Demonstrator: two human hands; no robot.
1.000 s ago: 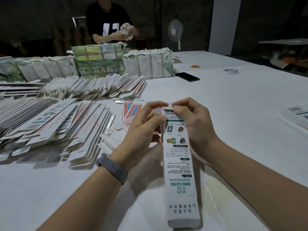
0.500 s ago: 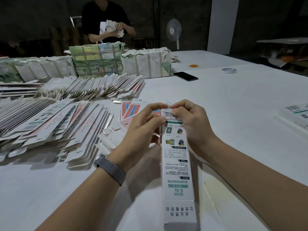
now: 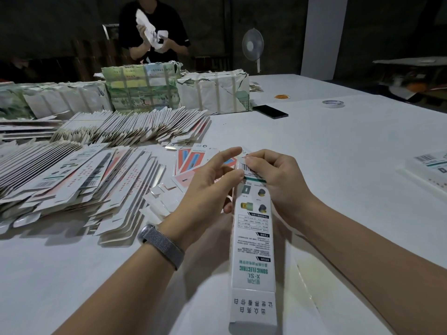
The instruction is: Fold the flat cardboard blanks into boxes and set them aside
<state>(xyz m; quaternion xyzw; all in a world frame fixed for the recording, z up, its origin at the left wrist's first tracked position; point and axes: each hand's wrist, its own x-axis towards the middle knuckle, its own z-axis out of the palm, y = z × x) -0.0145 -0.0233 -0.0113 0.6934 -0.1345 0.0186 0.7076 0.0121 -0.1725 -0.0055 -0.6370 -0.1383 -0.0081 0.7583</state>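
Observation:
A long white printed box (image 3: pixel 252 257) stands out from the table towards me, squared up into a tube. My left hand (image 3: pixel 205 187) grips its far end from the left, thumb on the side and index finger stretched over the top. My right hand (image 3: pixel 275 180) curls round the same end from the right and pinches the barcode flap. Fanned stacks of flat blanks (image 3: pixel 72 180) lie on the white table (image 3: pixel 338 146) to the left. A finished white box (image 3: pixel 428 165) lies at the right edge.
Wrapped bundles (image 3: pixel 142 88) of blanks line the far side. A person in a black shirt (image 3: pixel 154 37) stands behind them holding white card. A dark phone (image 3: pixel 270 111), a tape roll (image 3: pixel 333 103), rubber bands (image 3: pixel 283 96) and a fan (image 3: pixel 252 48) sit farther back.
The box has tipped slightly more towards me while both hands work its far end. My left index finger has stretched out over the top. The person behind has raised the card.

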